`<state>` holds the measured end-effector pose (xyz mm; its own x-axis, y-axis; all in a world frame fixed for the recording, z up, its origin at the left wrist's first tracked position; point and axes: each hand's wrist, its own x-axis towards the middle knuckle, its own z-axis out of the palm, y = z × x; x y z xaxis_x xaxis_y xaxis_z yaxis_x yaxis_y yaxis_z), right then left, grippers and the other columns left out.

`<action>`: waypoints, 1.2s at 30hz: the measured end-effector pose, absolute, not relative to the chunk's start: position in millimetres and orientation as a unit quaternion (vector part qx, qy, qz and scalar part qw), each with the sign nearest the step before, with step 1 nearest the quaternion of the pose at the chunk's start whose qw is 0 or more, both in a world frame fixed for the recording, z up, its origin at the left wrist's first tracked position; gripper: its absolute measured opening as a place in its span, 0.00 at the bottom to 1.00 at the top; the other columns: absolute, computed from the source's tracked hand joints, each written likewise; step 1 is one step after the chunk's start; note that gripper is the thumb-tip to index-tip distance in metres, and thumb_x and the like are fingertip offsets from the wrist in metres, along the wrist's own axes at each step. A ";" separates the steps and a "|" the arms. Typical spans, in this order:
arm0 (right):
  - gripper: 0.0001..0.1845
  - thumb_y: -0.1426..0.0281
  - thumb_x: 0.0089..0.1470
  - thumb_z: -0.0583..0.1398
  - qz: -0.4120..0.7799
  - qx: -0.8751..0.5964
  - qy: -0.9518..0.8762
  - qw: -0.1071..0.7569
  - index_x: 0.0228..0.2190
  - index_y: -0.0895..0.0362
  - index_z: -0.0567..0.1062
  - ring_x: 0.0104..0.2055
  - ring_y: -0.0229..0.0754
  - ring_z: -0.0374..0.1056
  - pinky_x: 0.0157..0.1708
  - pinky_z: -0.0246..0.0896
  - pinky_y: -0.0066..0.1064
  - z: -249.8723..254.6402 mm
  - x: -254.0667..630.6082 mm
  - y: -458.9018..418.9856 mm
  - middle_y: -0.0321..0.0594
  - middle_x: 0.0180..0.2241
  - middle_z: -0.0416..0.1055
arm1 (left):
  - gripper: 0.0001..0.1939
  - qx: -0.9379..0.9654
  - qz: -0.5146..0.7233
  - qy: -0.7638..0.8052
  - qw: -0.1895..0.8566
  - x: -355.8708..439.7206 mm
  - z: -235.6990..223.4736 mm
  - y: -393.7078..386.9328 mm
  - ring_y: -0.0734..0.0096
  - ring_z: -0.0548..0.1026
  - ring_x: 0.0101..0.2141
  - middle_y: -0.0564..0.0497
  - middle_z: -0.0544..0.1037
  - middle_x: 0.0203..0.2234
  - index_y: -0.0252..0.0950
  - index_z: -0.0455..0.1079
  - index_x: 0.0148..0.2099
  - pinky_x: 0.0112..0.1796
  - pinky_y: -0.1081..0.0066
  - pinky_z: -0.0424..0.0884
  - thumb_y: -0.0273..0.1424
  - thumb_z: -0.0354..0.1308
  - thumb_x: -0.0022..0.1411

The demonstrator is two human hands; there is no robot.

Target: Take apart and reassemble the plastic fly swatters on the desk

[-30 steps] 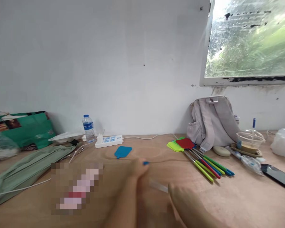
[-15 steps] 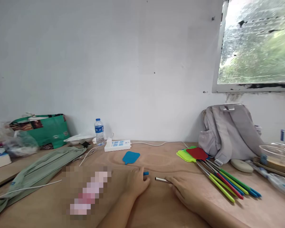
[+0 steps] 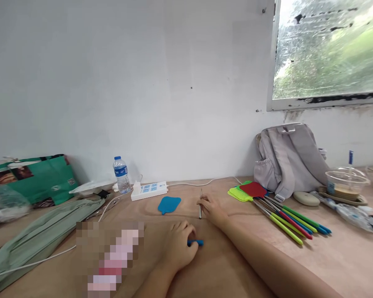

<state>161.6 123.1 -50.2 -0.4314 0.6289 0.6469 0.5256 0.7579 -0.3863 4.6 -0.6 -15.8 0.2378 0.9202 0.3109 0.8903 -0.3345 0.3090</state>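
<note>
My left hand (image 3: pixel 180 246) rests low over the table, its fingers curled around a blue handle (image 3: pixel 199 243) that pokes out to the right past the thumb. My right hand (image 3: pixel 214 212) is farther forward, its fingers closed on a thin metal rod (image 3: pixel 200 213) that points away from me. Between the two hands and the wall lies a loose blue fly swatter head (image 3: pixel 169 204), touched by neither. Several fly swatters (image 3: pixel 287 227) with red, green, yellow and blue parts are bunched to the right of my right hand.
Along the wall stand a water bottle (image 3: pixel 121 176), a white power strip (image 3: pixel 149 190) with its cable, and a grey backpack (image 3: pixel 290 159). A plastic cup (image 3: pixel 345 184) sits at the right. Leftward are a green bag (image 3: pixel 46 178), a grey-green strap-like cloth (image 3: pixel 46 227) and a blurred-out patch.
My right hand has moved forward and left, turning the metal rod from sideways to pointing away from me. More of the blue handle shows from my left hand. The view has shifted slightly.
</note>
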 end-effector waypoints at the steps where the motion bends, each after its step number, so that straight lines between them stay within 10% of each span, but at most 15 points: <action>1: 0.17 0.80 0.50 0.48 0.084 -0.368 -0.838 0.393 0.37 0.56 0.71 0.39 0.39 0.63 0.41 0.59 0.31 -52.1 158.5 130.7 0.43 0.38 0.66 | 0.09 0.779 0.238 0.580 0.029 1.3 -15.7 2.7 0.65 0.66 0.36 0.51 0.70 0.31 0.39 0.66 0.31 0.37 0.68 0.60 0.24 0.49 0.46; 12: 0.21 0.78 0.48 0.50 0.116 -0.382 -0.868 0.296 0.43 0.54 0.70 0.46 0.42 0.63 0.46 0.55 0.34 -47.6 167.2 112.6 0.44 0.46 0.65 | 0.20 0.664 0.227 0.708 -0.077 -46.8 -32.7 52.2 0.59 0.60 0.52 0.44 0.63 0.52 0.33 0.65 0.50 0.51 0.62 0.54 0.27 0.43 0.56; 36: 0.15 0.75 0.53 0.48 0.100 -0.409 -0.860 0.288 0.37 0.59 0.73 0.43 0.42 0.63 0.43 0.57 0.32 -47.2 154.5 108.4 0.47 0.41 0.65 | 0.21 0.688 0.208 0.692 -0.064 -41.9 -34.8 66.9 0.61 0.60 0.51 0.45 0.64 0.52 0.35 0.63 0.53 0.51 0.62 0.54 0.32 0.39 0.61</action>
<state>154.5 108.4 -47.2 -0.4988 0.7618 0.4133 0.6466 0.6446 -0.4078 -41.9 66.9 -34.8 -0.0442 0.9262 0.3745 0.9792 -0.0342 0.2002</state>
